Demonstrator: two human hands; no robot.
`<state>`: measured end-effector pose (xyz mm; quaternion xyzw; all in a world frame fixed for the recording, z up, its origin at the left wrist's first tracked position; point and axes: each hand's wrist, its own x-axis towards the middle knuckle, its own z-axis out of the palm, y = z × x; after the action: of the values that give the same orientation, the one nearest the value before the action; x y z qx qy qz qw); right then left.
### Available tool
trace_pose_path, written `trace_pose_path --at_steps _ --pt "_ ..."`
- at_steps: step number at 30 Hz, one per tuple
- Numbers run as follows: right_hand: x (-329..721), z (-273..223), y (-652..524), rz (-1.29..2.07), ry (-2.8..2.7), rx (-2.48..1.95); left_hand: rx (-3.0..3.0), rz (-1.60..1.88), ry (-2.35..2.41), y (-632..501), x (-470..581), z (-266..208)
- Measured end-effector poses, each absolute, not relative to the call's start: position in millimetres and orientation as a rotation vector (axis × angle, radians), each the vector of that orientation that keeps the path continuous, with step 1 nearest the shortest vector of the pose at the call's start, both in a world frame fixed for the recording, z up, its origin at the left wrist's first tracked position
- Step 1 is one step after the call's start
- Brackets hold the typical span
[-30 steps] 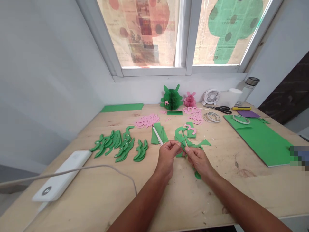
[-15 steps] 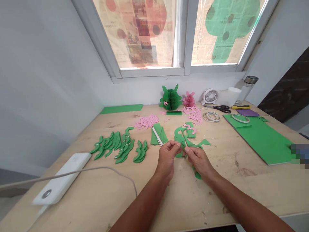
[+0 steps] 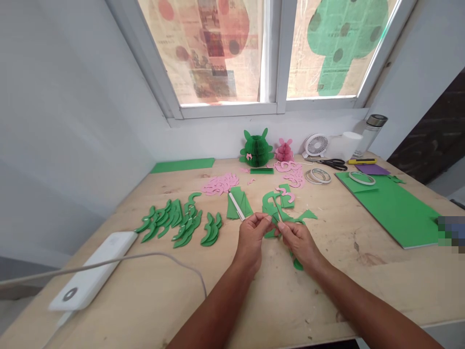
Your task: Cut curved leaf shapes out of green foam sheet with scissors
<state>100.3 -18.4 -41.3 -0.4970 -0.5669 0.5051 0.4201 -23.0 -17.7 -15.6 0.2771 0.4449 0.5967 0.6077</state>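
Green paper piece (image 3: 275, 224) sits pinched between my left hand (image 3: 251, 237) and right hand (image 3: 300, 242), just above the wooden table (image 3: 254, 300). Many green cut shapes (image 3: 178, 222) lie done at the left; more loose bits (image 3: 281, 201) wait by my fingers.

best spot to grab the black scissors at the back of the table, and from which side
Probably take the black scissors by the handle loops at their right end, coming from above: they lie flat beside the tape rolls and the fan stands just behind, so the top looks freest.
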Motion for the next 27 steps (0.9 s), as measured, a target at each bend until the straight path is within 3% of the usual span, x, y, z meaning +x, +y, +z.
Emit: trace_pose_path --at_steps 20,27 --pt "100 -37 -18 1.352 -1.354 -1.223 0.594 1.428 1.062 -14 -28 -16" --pt "105 -29 -17 1.372 -1.069 -1.193 0.638 1.332 1.025 -17 -26 -14"
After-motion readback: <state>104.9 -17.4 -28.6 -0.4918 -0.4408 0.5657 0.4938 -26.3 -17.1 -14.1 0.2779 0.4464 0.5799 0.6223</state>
